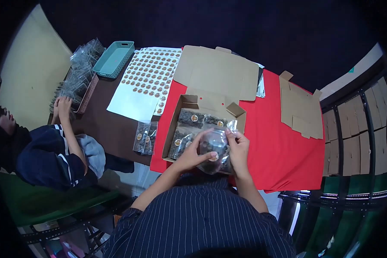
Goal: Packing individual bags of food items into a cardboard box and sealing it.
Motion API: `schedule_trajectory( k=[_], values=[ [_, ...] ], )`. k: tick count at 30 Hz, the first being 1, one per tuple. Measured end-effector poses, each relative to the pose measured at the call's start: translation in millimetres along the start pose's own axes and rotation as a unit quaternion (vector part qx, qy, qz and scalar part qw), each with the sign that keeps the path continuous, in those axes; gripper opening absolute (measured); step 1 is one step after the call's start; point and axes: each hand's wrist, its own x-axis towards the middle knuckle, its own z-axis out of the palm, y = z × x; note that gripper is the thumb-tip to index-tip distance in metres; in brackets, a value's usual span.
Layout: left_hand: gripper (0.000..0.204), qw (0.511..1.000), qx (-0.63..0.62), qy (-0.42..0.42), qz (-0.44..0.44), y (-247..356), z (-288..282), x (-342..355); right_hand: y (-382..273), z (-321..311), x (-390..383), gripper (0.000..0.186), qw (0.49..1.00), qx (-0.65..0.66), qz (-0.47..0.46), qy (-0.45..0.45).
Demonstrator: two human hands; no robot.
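Note:
Above the near part of an open cardboard box (171, 129), both my hands hold a clear plastic pouch (213, 143) of dark pieces with a round sticker low on its front. My left hand (192, 155) grips the pouch's left side, its thumb at the sticker. At the upper right edge, my right hand (239, 150) pinches the plastic. Inside the box lie several similar stickered pouches (190, 117), some partly hidden by my hands. Two more stickered pouches (145, 138) rest on the dark table, just left of the box.
Red cloth (266, 146) lies under the box; a flat cardboard piece (301, 109) rests on its right. Sticker sheets (137, 96), a teal basket (115, 60) and a pink basket (89, 92) heaped with pouches stand left. A person (51, 155) reaches there. Shelved boxes (352, 124) stand right.

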Motion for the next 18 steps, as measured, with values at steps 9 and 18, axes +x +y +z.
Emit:
schedule_trajectory(
  k=[9,18],
  values=[
    [0.054,0.989,-0.084,0.095,-0.082,-33.7,-3.7,-2.5,31.0,18.4,-17.0,0.05,0.989,0.067,0.003,-0.131],
    [0.037,0.988,-0.096,0.114,-0.038,-33.9,-9.1,-11.9,38.2,18.1,-20.8,0.035,0.978,0.035,0.04,-0.201]
  ],
)
